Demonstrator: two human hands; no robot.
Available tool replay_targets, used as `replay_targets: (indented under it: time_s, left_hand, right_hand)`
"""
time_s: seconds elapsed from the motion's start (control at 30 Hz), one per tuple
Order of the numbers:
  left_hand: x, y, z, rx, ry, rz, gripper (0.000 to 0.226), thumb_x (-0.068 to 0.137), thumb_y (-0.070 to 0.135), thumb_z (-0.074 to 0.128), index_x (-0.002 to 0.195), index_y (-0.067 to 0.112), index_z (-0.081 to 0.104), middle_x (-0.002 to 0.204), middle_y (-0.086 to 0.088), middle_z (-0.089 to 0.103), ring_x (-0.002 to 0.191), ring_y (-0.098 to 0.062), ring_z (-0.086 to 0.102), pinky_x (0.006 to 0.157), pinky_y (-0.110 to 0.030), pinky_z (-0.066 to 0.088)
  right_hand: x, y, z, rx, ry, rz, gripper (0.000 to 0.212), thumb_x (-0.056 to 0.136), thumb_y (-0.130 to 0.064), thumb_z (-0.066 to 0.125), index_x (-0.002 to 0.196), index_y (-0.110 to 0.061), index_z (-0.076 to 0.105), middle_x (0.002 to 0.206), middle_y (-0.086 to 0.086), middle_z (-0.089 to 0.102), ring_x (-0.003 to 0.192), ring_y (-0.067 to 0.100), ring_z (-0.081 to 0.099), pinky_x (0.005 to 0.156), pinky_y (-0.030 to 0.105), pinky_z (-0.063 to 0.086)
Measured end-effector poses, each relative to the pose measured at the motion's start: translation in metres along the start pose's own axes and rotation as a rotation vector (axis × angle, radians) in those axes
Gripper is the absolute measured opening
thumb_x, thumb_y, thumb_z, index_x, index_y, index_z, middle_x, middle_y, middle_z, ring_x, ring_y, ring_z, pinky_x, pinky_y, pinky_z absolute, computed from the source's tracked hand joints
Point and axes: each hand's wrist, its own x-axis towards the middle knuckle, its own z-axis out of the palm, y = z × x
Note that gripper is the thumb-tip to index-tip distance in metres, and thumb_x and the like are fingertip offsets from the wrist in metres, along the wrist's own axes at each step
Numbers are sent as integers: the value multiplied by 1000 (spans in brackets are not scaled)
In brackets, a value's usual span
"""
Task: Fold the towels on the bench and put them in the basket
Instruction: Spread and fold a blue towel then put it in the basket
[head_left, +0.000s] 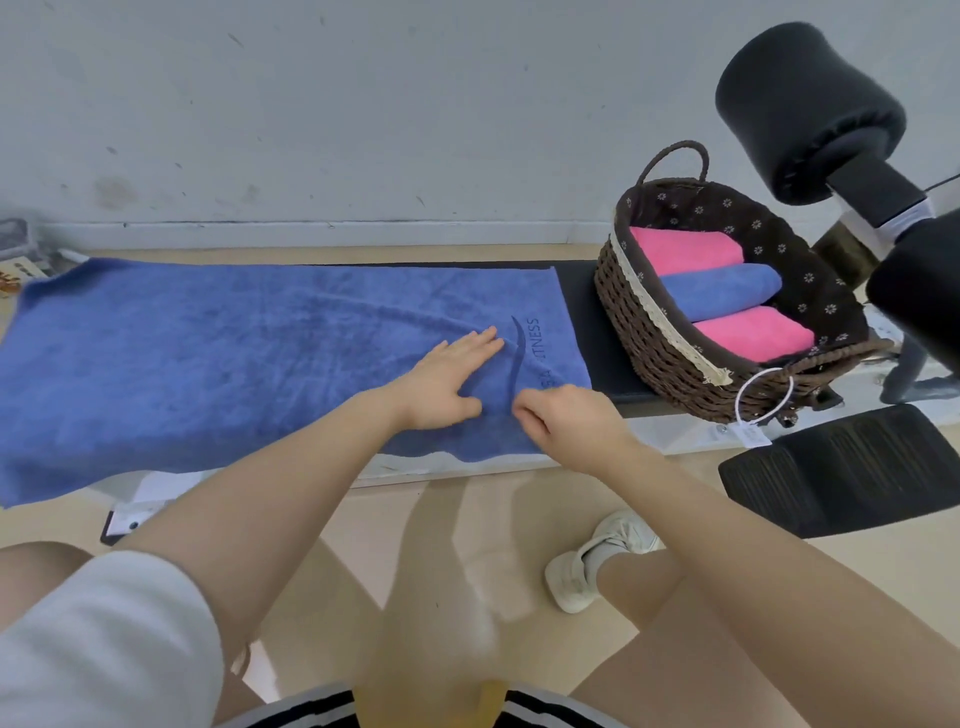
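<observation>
A large blue towel (218, 353) with dark lettering lies spread flat along the black bench (597, 332), its near edge hanging over the front. My left hand (447, 379) rests flat on the towel near its right end, fingers straight. Just to its right, my right hand (566, 421) has curled fingers that pinch the towel near its front right corner. At the bench's right end stands a dark wicker basket (654, 343) with a flowered lining. Inside it lie three folded towels: a pink towel (685, 252), a folded blue towel (719, 291) and another pink towel (753, 332).
Black padded rollers (810, 109) of the exercise machine stick out at the upper right, above and beside the basket. A black mat (841, 467) lies on the floor to the right. The wall runs close behind the bench. My white shoe (597, 561) stands on the floor below.
</observation>
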Motion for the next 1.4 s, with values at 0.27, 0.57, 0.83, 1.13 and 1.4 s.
replay_targets:
  time_s: [0.27,0.57,0.83,1.13,1.4]
  left_hand:
    - [-75,-94,-42,-87,465,-270,45,91,-1,36,133,9,46,140,-6,45,127,-24,43,105,-37,36]
    - [-166,-246,-119,51,782,-715,46,91,3,38,137,10,42,140,-11,44,122,-33,42,94,-40,37]
    - [-173,-336,-142,-215,695,-795,20,89,23,58,100,6,58,100,-14,60,93,-31,55,77,-35,41]
    - [-191,-346,-136,-763,790,-764,27,91,36,54,91,10,57,73,2,57,66,-16,51,58,-27,39]
    - [-271,-316,-101,-1056,426,-795,45,91,53,45,88,11,61,83,-2,63,76,-17,57,79,-30,48]
  right_hand:
    - [101,-101,-24,309,69,-125,37,98,-18,36,134,-19,45,132,3,45,111,24,53,82,41,49]
    - [240,-262,-32,507,-34,-249,39,95,-13,42,134,-15,44,102,5,59,102,25,57,90,37,47]
    - [327,-348,-20,602,-123,-301,54,89,-4,50,140,-21,41,77,1,58,61,6,54,73,21,47]
    - [377,-368,-21,768,-29,-145,39,94,-11,44,133,-15,44,89,-1,62,84,18,58,83,34,50]
    - [343,-404,-8,-38,-173,-855,55,81,8,40,119,-25,62,120,2,60,119,20,43,100,38,36]
